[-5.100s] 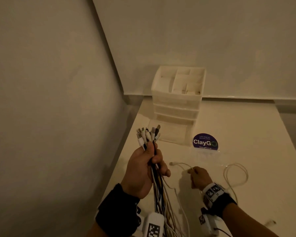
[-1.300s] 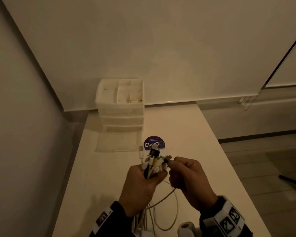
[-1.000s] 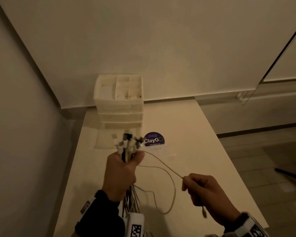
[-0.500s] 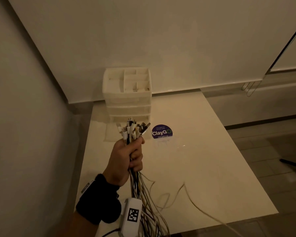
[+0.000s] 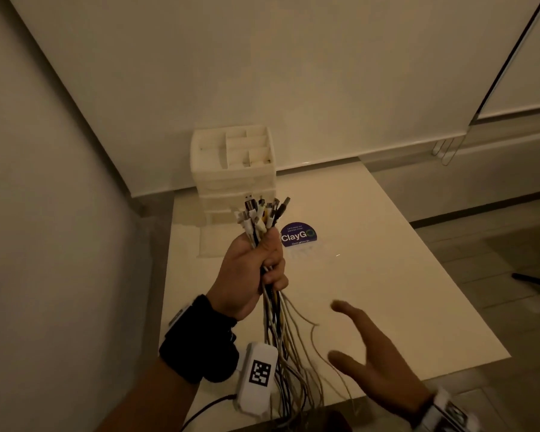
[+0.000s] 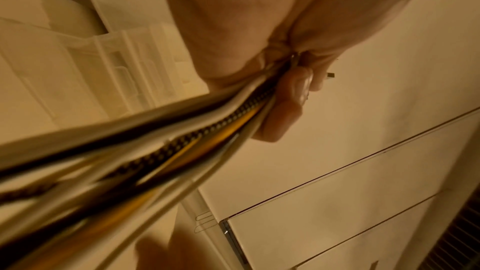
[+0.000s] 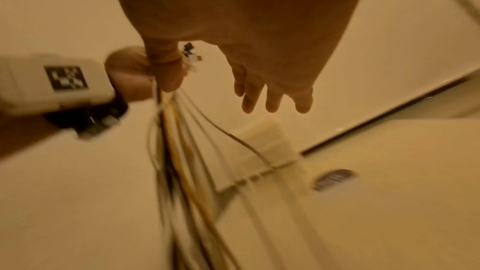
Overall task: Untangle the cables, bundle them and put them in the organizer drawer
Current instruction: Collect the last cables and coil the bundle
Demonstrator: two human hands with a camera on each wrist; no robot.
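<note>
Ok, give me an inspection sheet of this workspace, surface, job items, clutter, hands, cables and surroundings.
Surface: pale table, set in a corner.
Job's things: cable bunch held upright, plugs up; white drawer organizer at the table's back, its lowest drawer pulled out.
Clutter: purple ClayGo sticker on the table.
Grippers: left hand grips the bunch below the plugs; right hand spread, holding nothing, beside the hanging strands.
Cables: white, black and yellow strands hang loose past the table's front edge.
Surroundings: plain walls, tiled floor to the right.
</note>
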